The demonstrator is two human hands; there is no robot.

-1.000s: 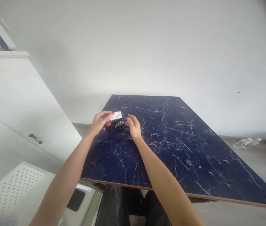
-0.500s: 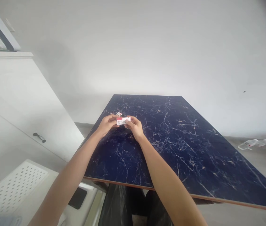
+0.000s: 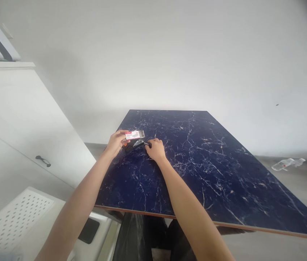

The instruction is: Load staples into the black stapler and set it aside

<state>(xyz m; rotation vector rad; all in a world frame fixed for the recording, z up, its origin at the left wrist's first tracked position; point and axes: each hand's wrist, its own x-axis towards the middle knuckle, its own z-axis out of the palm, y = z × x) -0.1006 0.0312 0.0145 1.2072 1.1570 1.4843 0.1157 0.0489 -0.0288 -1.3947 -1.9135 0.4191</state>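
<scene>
My left hand point(image 3: 116, 142) is closed on a small white-and-red cardboard box point(image 3: 133, 135), held above the table. The box's right end stands open, with something greyish showing there. Just below the box lies a black and silvery object point(image 3: 138, 144), too small to make out fully, with a spot of orange near my left fingertips. My right hand point(image 3: 156, 148) is low over the table, its fingers curled around a dark, handle-like piece point(image 3: 148, 144) at the right of that object. Whether the two are joined I cannot tell.
The dark blue marble-patterned table point(image 3: 196, 174) has a brown front edge. To the left stand a white cabinet point(image 3: 33, 119) with a dark handle and a white perforated panel point(image 3: 17, 221). A clear plastic bottle point(image 3: 287, 164) lies beyond the table's right edge.
My right hand has let go of the box and moved down to the dark piece. My left hand has shifted slightly left with the box, whose right end now shows open.
</scene>
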